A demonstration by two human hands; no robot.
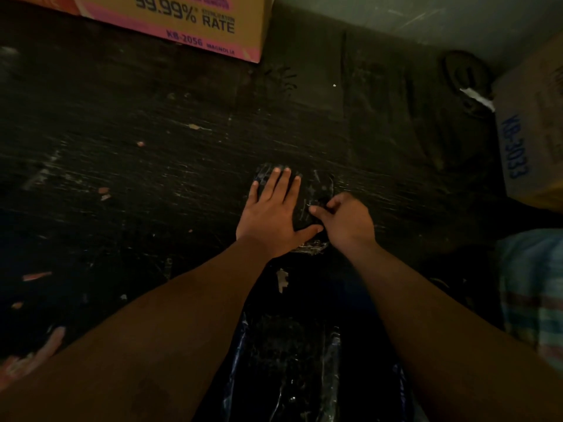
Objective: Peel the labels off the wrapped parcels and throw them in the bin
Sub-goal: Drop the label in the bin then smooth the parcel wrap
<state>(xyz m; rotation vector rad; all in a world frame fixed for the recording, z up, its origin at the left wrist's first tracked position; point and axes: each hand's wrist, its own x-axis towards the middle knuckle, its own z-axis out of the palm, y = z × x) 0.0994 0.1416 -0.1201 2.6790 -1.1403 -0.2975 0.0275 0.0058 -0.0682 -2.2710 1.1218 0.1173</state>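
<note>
— Where's the parcel?

— The dark, plastic-wrapped parcel (307,205) lies on the scuffed black floor (152,178), pinned under the flat, released left hand (271,211).

— And the right hand (344,219)?

— Nearer the label edge, grip clenched, pinching at the wrap's right side.

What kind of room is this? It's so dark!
Probably a storeroom or packing area. Printed cardboard cartons stand at the edges of a dark, scuffed floor littered with paper scraps, and two hands work on a dark wrapped parcel.
</note>
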